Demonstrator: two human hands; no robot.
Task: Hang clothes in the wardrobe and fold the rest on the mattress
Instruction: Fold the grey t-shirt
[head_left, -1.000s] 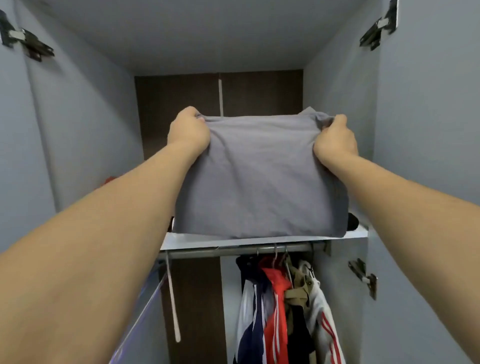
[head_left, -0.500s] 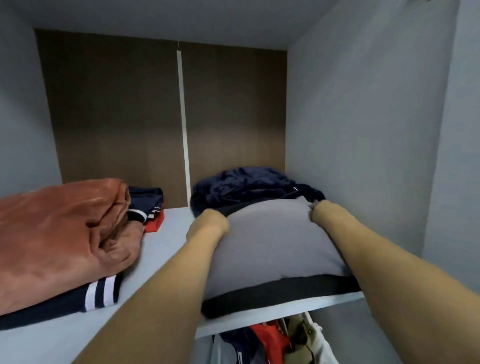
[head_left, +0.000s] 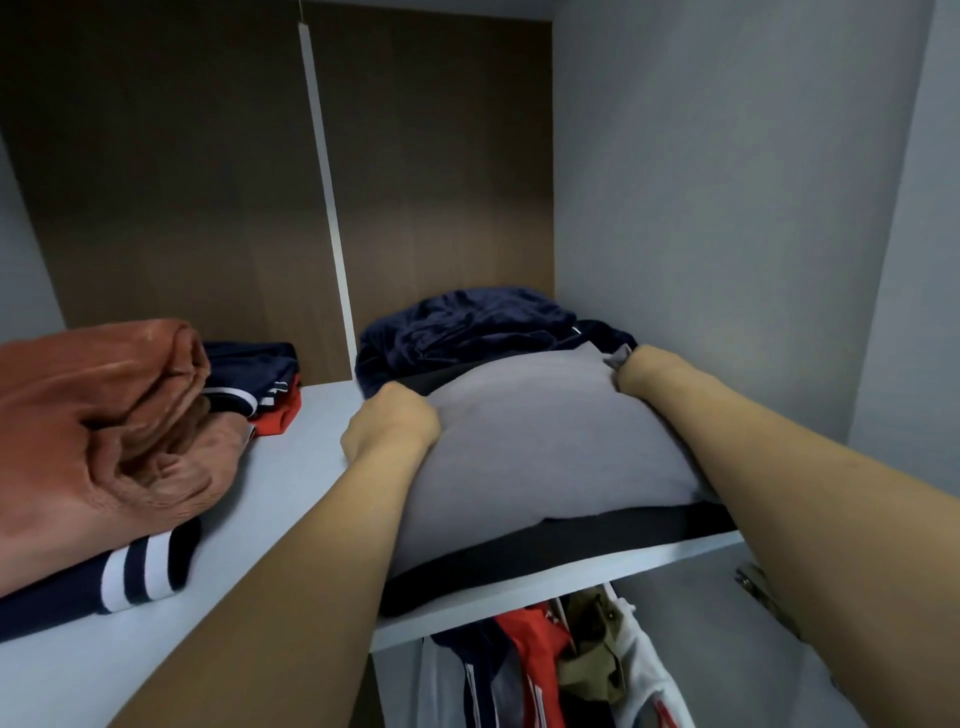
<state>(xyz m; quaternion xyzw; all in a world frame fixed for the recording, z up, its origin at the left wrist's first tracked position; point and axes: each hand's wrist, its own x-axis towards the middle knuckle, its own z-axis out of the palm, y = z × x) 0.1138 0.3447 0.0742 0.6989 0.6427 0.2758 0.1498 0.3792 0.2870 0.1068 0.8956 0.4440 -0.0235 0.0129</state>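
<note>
**Grey bundle on the shelf, front edge overhanging**

Both hands grip the folded grey garment (head_left: 540, 447) at its far corners: left hand (head_left: 392, 428) and right hand (head_left: 636, 371), fingers curled into the cloth. It lies on a black garment (head_left: 571, 545) on the wardrobe shelf (head_left: 291, 457), just in front of the navy pile (head_left: 467, 325). Pushing further could bunch it against that pile; releasing early could let the stack slide off the front edge.

The pale shelf (head_left: 311, 441) carries a rust blanket (head_left: 93, 431), striped navy garments (head_left: 130, 577) and a black-based stack (head_left: 571, 545).
</note>
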